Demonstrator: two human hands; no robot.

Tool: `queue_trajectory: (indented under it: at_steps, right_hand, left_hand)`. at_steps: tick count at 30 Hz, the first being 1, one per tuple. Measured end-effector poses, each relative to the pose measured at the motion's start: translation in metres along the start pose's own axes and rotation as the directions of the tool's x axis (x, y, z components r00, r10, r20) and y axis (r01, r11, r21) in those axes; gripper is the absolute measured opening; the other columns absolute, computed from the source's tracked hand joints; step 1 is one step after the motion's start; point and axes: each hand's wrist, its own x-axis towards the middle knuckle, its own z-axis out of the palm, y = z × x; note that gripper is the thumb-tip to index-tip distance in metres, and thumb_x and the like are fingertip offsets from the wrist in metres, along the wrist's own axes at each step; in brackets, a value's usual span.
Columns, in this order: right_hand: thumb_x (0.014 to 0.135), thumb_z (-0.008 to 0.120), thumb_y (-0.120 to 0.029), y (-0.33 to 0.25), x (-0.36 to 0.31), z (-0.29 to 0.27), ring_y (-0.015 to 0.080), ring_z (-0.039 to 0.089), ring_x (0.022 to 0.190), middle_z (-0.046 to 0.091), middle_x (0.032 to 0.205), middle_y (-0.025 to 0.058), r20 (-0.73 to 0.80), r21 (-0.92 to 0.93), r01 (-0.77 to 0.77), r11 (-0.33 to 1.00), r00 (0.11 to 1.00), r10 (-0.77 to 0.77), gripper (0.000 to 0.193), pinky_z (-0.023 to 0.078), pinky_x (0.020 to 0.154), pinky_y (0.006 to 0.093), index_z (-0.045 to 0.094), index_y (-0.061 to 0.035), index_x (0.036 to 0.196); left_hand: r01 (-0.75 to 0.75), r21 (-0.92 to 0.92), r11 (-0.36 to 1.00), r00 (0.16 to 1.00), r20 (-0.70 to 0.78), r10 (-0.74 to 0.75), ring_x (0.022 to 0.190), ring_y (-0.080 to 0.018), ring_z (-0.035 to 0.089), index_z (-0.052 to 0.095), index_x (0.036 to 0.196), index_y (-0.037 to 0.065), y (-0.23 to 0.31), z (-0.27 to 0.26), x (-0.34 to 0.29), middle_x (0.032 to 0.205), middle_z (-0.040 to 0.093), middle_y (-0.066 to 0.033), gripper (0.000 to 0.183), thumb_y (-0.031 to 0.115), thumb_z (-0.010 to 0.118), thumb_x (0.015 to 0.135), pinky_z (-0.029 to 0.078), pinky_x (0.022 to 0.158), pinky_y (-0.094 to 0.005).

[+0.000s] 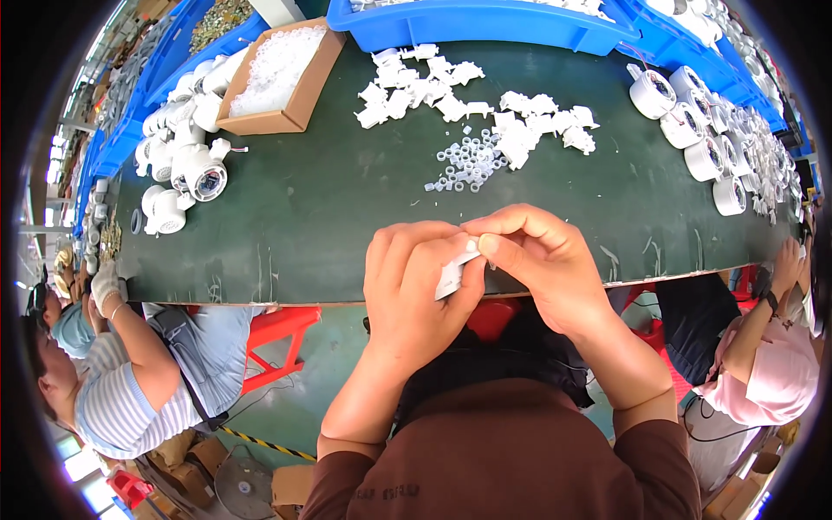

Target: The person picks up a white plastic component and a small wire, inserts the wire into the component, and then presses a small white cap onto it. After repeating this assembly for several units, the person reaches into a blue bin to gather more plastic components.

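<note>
Close to the table's front edge, my left hand point(412, 290) is closed around a small white plastic part point(451, 277). My right hand point(555, 273) meets it at the upper end of that part, thumb and forefinger pinched together. Whatever lies between those fingertips is too small and covered to make out. Beyond my hands lies a loose pile of small clear plastic rings point(468, 163). White moulded plastic parts lie scattered behind the rings, one group point(416, 87) toward the left and another point(533, 126) to the right.
A cardboard box point(290, 120) of clear pieces and white round housings point(186, 165) stand on the left of the green table point(303, 217). More white housings point(704, 156) line the right. Blue bins point(485, 33) edge the back. People sit at both sides.
</note>
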Motion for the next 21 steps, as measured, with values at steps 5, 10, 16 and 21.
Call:
queue_trajectory:
  at_steps: [5, 10, 16, 21]
  right_hand:
    - [0.100, 0.060, -0.001, 0.001, -0.002, 0.003, 0.0125, 0.063, 0.101, 0.068, 0.106, 0.0060, -0.030, -0.096, 0.017, 0.995, 0.999, -0.020, 0.010, 0.052, 0.091, 0.0304, 0.066, 0.0007, 0.107]
    - [0.102, 0.058, -0.004, 0.007, -0.001, 0.004, 0.0078, 0.061, 0.098, 0.067, 0.101, 0.0041, 0.020, -0.233, -0.006, 0.973, 1.000, 0.011, 0.010, 0.052, 0.085, 0.0272, 0.064, -0.0005, 0.109]
    - [0.089, 0.073, -0.007, -0.028, 0.003, -0.046, 0.0277, 0.066, 0.104, 0.070, 0.105, 0.0102, 0.153, -0.853, 0.417, 0.313, 0.774, -0.614, 0.010, 0.052, 0.090, 0.0387, 0.070, -0.0052, 0.099]
    - [0.089, 0.075, -0.036, -0.100, 0.052, -0.160, 0.0390, 0.050, 0.118, 0.061, 0.126, 0.0166, 0.065, -0.957, -0.211, -0.198, 0.510, -0.858, 0.050, 0.038, 0.104, 0.0494, 0.061, -0.0075, 0.127]
  left_hand:
    - [-0.009, -0.052, 0.999, 1.000, 0.016, 0.010, 0.086, -0.0292, 0.061, 0.061, 0.100, 0.008, 0.000, -0.001, 0.004, 0.098, 0.067, -0.0095, 0.037, -0.003, 0.078, 0.070, 0.048, 0.073, -0.0392]
    - [-0.023, -0.012, 1.000, 0.986, 0.167, 0.024, 0.087, -0.0319, 0.062, 0.061, 0.091, 0.006, 0.001, -0.018, 0.014, 0.097, 0.067, -0.0095, 0.030, -0.001, 0.080, 0.069, 0.050, 0.076, -0.0405]
    - [0.054, 0.577, 0.815, 0.998, -0.010, -0.059, 0.129, -0.0358, 0.047, 0.065, 0.120, 0.007, -0.034, -0.061, 0.016, 0.138, 0.057, -0.0139, 0.040, 0.013, 0.077, 0.083, 0.037, 0.108, -0.0459]
    - [0.221, 0.580, 0.784, 0.975, -0.159, -0.157, 0.135, -0.0382, 0.038, 0.056, 0.140, 0.005, -0.049, -0.066, -0.003, 0.149, 0.046, -0.0168, 0.055, 0.013, 0.073, 0.088, 0.032, 0.111, -0.0492]
